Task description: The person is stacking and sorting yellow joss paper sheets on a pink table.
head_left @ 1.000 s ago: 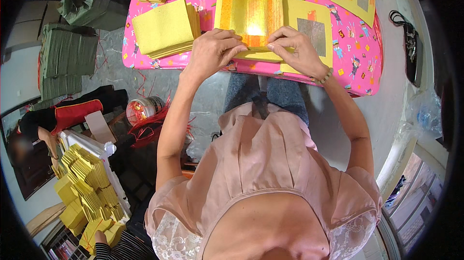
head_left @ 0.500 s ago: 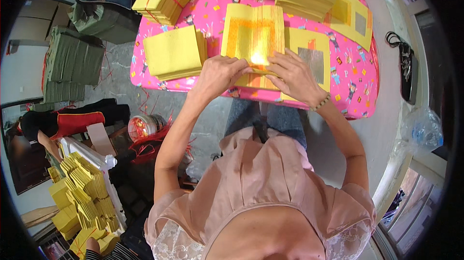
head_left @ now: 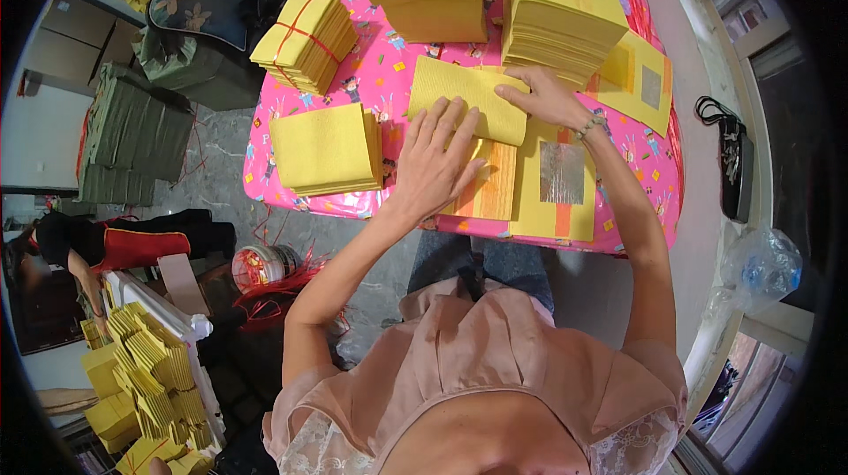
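Paper (head_left: 461, 91) was flat w/ near edge just curling, now it's folded plain side up atop patterned stack (head_left: 496, 182) on pink table (head_left: 632, 210), L hand (head_left: 439, 157) spread flat on it, R hand (head_left: 548, 100) gripping far R corner, so fold's prob. nearly done.

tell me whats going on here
A person's left hand lies across a folded yellow paper sheet, and the right hand is at its right end. Beneath it are orange-and-gold sheets. To the left sits a yellow paper stack, with a red-tied bundle behind it.
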`<act>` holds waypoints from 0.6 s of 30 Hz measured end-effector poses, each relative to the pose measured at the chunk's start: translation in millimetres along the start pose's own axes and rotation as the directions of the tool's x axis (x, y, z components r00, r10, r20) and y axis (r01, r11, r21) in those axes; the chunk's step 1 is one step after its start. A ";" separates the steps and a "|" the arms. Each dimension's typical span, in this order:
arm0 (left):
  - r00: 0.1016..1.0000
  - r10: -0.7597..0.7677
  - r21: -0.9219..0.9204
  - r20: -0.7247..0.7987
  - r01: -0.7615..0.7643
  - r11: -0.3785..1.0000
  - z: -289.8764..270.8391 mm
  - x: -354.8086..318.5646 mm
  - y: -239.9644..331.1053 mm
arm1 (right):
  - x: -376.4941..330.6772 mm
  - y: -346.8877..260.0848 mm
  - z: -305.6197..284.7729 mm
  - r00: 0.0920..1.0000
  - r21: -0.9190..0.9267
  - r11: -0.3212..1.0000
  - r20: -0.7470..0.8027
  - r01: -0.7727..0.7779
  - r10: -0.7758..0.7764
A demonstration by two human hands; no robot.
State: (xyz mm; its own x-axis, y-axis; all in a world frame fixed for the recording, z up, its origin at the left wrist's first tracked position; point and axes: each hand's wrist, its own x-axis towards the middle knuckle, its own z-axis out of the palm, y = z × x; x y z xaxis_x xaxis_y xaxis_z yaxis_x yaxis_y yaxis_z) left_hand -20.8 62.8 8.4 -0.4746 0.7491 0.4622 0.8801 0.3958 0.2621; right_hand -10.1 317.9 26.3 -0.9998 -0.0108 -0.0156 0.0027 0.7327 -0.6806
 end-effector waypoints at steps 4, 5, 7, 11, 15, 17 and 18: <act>0.994 -0.022 0.095 0.109 0.012 0.995 11.2 6.1 -6.9 | 21.8 5.1 -3.4 0.995 -0.114 0.991 0.052 -0.076 0.082; 0.994 -0.015 0.094 0.107 0.005 0.996 15.4 7.9 -8.2 | 25.9 16.1 2.6 0.999 -0.091 0.995 0.004 -0.049 0.049; 0.987 -0.057 0.102 0.151 0.042 0.994 22.1 8.7 -10.9 | 31.0 29.4 12.5 0.999 -0.069 0.997 -0.047 -0.019 0.015; 0.981 -0.070 0.081 0.182 0.056 0.995 23.6 8.9 -11.9 | 30.7 36.1 21.0 0.981 -0.093 0.993 -0.172 0.070 -0.085; 0.978 -0.070 0.074 0.195 0.057 0.996 26.9 8.1 -12.4 | 30.0 33.0 18.5 0.989 -0.044 0.999 -0.150 0.004 -0.011; 0.977 -0.071 0.079 0.202 0.056 0.995 27.6 8.9 -12.1 | 30.4 33.7 19.4 0.990 -0.045 0.999 -0.143 -0.017 0.011; 0.977 -0.070 0.071 0.202 0.057 0.996 27.9 9.3 -12.1 | 29.9 33.5 19.4 0.990 -0.046 0.998 -0.134 -0.038 0.032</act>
State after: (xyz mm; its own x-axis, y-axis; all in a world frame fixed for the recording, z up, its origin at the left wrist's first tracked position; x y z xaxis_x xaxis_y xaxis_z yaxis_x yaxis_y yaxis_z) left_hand -35.5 79.9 -14.1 -0.5226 0.8115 0.2615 0.8504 0.4745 0.2272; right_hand -39.5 328.9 -11.2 -0.9927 0.1039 0.0613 0.0401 0.7634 -0.6447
